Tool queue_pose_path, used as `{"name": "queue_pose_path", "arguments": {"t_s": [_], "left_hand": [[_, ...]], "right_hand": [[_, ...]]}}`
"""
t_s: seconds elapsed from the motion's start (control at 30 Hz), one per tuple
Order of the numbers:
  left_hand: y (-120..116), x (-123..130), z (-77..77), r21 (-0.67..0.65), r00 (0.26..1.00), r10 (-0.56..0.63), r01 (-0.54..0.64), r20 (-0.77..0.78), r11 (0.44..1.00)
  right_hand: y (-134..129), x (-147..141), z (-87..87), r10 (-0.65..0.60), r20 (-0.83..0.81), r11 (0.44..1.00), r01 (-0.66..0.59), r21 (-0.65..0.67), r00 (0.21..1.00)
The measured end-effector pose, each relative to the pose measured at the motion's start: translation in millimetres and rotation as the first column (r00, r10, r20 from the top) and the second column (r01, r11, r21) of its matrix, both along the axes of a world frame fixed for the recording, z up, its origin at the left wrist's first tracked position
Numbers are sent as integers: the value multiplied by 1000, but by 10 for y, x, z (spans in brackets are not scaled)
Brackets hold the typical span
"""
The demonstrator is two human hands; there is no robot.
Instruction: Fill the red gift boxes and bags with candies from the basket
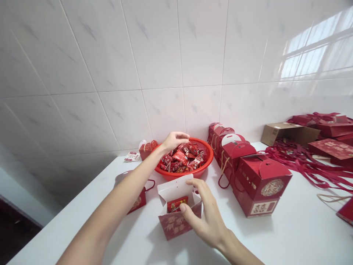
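My left hand (174,140) is over the back rim of a red plastic basket (211,156), its fingers stretched out and holding nothing that I can see. Red-wrapped candies (182,157) fill the basket. In front of it stands a small red paper gift box (176,224) with its top open and its white inner flap raised. A red packet (176,204) shows inside the box. My right hand (208,213) grips the box from the right, with the thumb over the front edge and a finger at the raised flap; part of the grip is hidden.
Several closed red gift boxes (261,176) stand in a row at right. Another red box (139,202) is partly behind my left forearm. A small red box (146,150) and printed cards (132,156) lie beside the basket. Red ribbons (300,165) and a cardboard carton (289,133) occupy the far right.
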State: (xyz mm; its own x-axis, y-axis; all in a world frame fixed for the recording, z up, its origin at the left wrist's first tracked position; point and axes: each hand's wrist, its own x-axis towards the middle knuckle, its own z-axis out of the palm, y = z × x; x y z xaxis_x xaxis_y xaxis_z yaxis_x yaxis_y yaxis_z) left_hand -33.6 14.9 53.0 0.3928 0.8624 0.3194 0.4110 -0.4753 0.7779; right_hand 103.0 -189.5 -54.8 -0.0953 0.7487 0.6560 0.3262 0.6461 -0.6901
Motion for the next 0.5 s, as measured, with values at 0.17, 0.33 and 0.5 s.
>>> {"name": "queue_pose_path", "arguments": {"t_s": [0.17,0.33,0.5], "left_hand": [[-669,-245,365,-73,925,-252,283,284,956],[-1355,-407,425,-106,905,-425,423,8,900],[-1656,-572,228,-24,888,-398,404,-232,915]], "right_hand": [[9,10,-8,-23,18,999,24,-29,1000],[13,18,4,-6,36,999,8,-53,999],[11,15,-3,-13,40,1000,14,-22,999]]}}
